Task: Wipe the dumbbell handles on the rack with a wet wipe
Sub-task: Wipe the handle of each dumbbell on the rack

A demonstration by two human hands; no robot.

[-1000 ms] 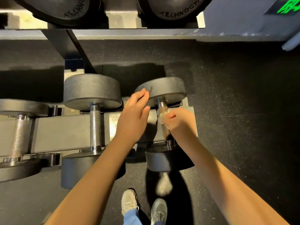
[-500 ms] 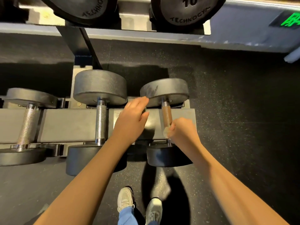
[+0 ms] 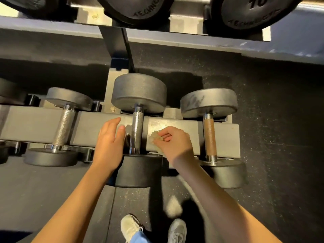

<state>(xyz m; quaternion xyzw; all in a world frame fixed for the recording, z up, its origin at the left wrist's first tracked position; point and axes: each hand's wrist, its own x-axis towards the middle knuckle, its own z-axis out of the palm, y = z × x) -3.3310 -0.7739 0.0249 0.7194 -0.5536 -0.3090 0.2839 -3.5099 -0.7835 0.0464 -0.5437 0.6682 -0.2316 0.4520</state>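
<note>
Seemingly the job is sitting somewhere in its middle. The right hand (image 3: 177, 146) is pinching a crumpled whitish wet wipe (image 3: 155, 137) between curled fingers and thumb. The wipe is hovering just beside the knurled silver steel handle (image 3: 137, 130) of the middle black round-ended dumbbell (image 3: 138, 92), not touching it. I am judging this handle to be the one in hand, its wiping not yet begun.

The left hand (image 3: 108, 146) is lying on the other side of that handle, over the grey metal rack beam (image 3: 35, 127). Its fingers are loosely straight and holding nothing; whether it is pressing on the beam I cannot tell.

The brownish handle (image 3: 209, 135) of the right-hand dumbbell (image 3: 208, 102) is looking duller than the others. No wetness is showing, so I cannot tell whether it is finished. The knurled silver handle (image 3: 64, 127) of the left-hand dumbbell (image 3: 69, 98) is, by my reckoning, waiting its turn, along with anything beyond the frame.

Counting:
- One wipe and two hands are showing.
- Three whole dumbbells are resting on the lower tier, with three handles in view.
- The edge of a fourth disc (image 3: 7, 92) is peeking in at the far left.
- Three black disc ends (image 3: 140, 9) are jutting in on the upper tier, their handles hidden.
- Two pale shoes (image 3: 130, 227) are standing on the black speckled rubber floor (image 3: 271, 120).
</note>
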